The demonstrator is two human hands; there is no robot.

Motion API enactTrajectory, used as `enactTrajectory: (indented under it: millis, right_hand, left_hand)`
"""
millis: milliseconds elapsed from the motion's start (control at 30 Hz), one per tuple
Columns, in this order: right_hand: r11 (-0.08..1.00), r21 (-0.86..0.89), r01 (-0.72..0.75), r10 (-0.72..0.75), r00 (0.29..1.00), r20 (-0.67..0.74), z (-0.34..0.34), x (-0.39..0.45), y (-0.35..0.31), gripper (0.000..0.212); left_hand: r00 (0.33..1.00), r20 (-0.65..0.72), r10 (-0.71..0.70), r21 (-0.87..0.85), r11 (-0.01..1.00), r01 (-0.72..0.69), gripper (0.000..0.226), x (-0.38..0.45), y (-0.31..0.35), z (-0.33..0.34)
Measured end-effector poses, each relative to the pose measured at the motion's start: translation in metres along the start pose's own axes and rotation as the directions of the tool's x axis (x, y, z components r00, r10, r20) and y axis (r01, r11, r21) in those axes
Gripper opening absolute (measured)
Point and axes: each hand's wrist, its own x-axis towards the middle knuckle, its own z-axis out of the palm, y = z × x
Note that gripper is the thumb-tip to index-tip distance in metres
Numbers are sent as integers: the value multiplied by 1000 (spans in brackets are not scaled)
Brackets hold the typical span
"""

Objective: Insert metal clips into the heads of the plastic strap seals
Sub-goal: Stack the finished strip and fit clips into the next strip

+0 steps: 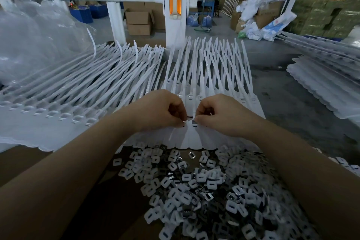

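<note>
Your biggest risk is the fanned mat of strap seals running from 10 to 2 o'clock: tug the one you are working on and its neighbours shift, because the flat heads overlap. The second mat at 9 o'clock and a third at 3 o'clock make three groups, each too dense to count. Next, the heap of metal clips at 6 o'clock on the brown counter, far too many to count, can scatter under your forearms. Your two hands meet at centre: the left hand pinches a seal head, and the right hand fingers pinch one clip onto it, which may seat crooked or slip
</note>
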Motion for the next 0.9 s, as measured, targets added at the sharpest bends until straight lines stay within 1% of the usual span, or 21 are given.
enactTrajectory:
  millis: [233, 400, 500, 700, 800, 900]
  right_hand:
    - [999, 6, -40, 40, 999, 6, 2, 0, -2, 11]
    - [999, 26, -33, 32, 999, 10, 0, 1, 0, 6]
    - [998, 59, -33, 32, 999, 20, -2, 0, 1, 11]
    - [997, 71, -24, 22, 999, 35, -2, 1, -1, 16]
    - [994, 99, -41, 38, 999, 37, -2, 0, -2, 15]
    - [993, 109, -49, 45, 998, 38, -2, 0, -1, 14]
  left_hand:
    - [999, -8, 42, 53, 998, -41, 17, 0, 0, 0]
    - [996, 4, 84, 81, 993, -84, 20, -1, 0, -1]
    - [993, 36, 111, 77, 991, -114, 20, -1, 0, -2]
    - [984, 80, 159, 150, 974, -169, 23, -4, 0, -5]
    - [979, 75, 187, 116, 974, -195, 19, -7, 6, -5]
    - [957, 131, 260, 19, 964, -265, 15, -11, 19, -1]
